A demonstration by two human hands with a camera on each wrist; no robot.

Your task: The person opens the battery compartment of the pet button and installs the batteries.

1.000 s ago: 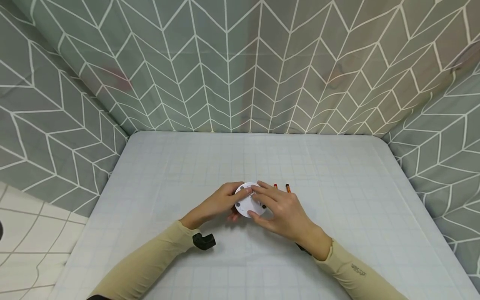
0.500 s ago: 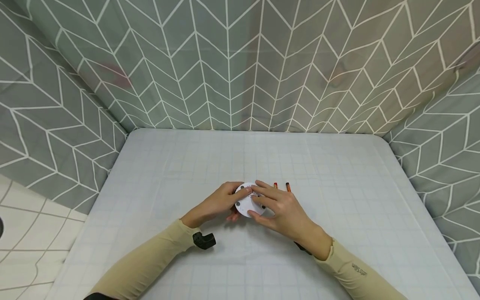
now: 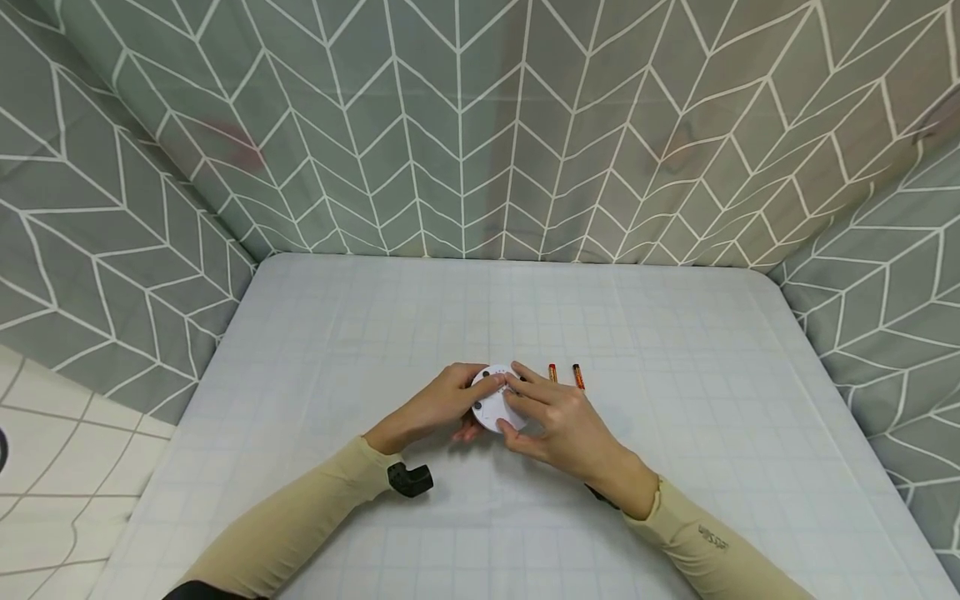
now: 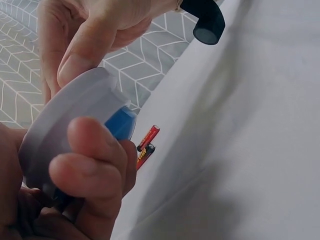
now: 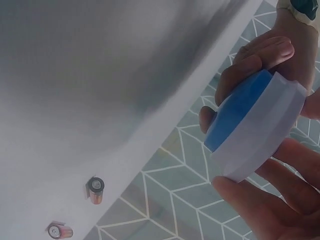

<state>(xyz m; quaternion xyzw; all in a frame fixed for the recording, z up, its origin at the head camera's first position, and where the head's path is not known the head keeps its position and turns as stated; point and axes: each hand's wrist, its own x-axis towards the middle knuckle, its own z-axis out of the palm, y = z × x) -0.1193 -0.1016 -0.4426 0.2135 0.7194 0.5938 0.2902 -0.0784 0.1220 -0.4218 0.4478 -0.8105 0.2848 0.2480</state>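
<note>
Gripped white disc (image 3: 492, 410) — left hand (image 3: 444, 398), right hand (image 3: 561, 418), batteries (image 3: 579, 377) nearby

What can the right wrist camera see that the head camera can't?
Only the right wrist view shows the blue part of the round gadget.

Only the head view shows the dark round spots on the gadget's flat white face, the tiled floor and the lettering on the right sleeve.

Both show the left hand and right hand holding the gadget, two batteries on the table, and the patterned curtain.
</note>
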